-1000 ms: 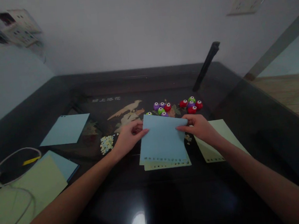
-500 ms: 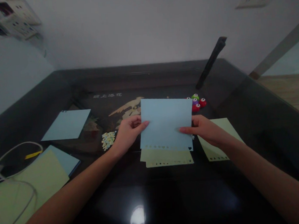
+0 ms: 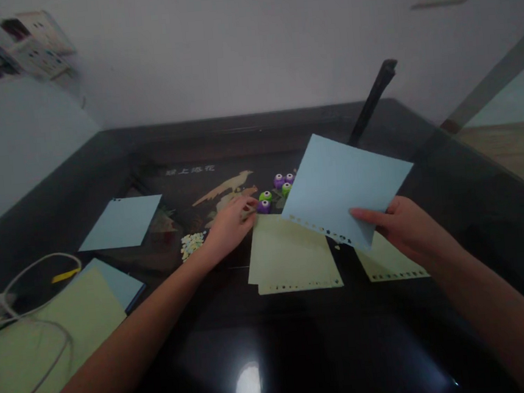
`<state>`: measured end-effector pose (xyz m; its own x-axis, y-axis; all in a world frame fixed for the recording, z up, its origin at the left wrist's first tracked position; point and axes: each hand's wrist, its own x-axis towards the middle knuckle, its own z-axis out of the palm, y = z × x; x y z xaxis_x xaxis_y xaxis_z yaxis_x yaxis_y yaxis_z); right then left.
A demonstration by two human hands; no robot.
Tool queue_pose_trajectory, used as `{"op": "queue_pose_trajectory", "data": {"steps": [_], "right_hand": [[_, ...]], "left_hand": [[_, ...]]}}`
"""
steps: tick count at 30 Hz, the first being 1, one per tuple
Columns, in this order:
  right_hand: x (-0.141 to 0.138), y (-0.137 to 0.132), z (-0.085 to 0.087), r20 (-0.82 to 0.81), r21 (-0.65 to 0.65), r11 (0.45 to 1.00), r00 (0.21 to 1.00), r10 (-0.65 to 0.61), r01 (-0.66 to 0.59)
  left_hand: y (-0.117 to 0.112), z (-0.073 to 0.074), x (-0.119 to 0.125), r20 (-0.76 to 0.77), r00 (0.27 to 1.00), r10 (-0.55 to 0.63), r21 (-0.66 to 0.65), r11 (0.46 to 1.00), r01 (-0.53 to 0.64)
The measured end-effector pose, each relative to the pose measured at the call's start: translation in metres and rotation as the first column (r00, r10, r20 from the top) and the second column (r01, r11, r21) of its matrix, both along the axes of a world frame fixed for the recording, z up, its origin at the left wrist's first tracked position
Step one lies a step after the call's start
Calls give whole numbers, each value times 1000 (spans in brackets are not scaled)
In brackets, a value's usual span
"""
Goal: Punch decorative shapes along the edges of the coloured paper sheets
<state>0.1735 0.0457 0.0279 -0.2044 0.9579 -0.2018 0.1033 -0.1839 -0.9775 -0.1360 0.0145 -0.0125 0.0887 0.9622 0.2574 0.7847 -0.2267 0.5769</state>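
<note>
My right hand (image 3: 406, 226) pinches a sheet of light blue paper (image 3: 345, 180) between thumb and fingers. The sheet is tilted above the table, with a row of punched holes along its lower edge. My left hand (image 3: 231, 223) has its thumb and fingers apart beside a small purple craft punch (image 3: 263, 207) with an eye-like top; whether they touch is unclear. Just behind it sits a green craft punch (image 3: 265, 196), with several more nearby. Below the hands lie stacked pale green sheets (image 3: 289, 252) with holes along the front edge.
A pile of paper cut-outs (image 3: 191, 245) lies left of my left hand. Another pale green sheet (image 3: 389, 259) is partly under my right hand. Farther left are a blue sheet (image 3: 121, 223), more green paper (image 3: 71, 317) and a white cable (image 3: 33, 259). A black stick-like object (image 3: 375, 98) stands at the back.
My left hand has let go of the blue sheet and moved beside the punches. My right hand has carried the sheet rightward and turned it, uncovering the green stack.
</note>
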Motion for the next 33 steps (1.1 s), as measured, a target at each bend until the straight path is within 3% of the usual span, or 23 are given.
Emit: {"op": "queue_pose_trajectory", "data": {"steps": [6,17,25,29,31,33], "right_hand": [[27,-27,-12,-64,-85,982,982,-176,170],[44,-26,-19,-51,-208,936,953,-299,283],[42,-27,-8,50,-165,923,938,-343,347],[41,-29,-3,-28,-171,932,944,-328,319],[42,-30,-3,-53,-181,932,943,-329,314],[43,-30,-3,-69,-188,929,939,-337,319]], "left_hand": [[20,7,12,-200,980,13,-7,1000,-15],[20,-2,7,-172,985,1,-81,997,-16],[15,14,6,-212,977,-30,-27,999,25],[9,23,15,-85,996,-29,-69,997,23],[5,25,23,82,996,-47,-142,988,58],[1,26,36,323,945,-60,-240,960,143]]}}
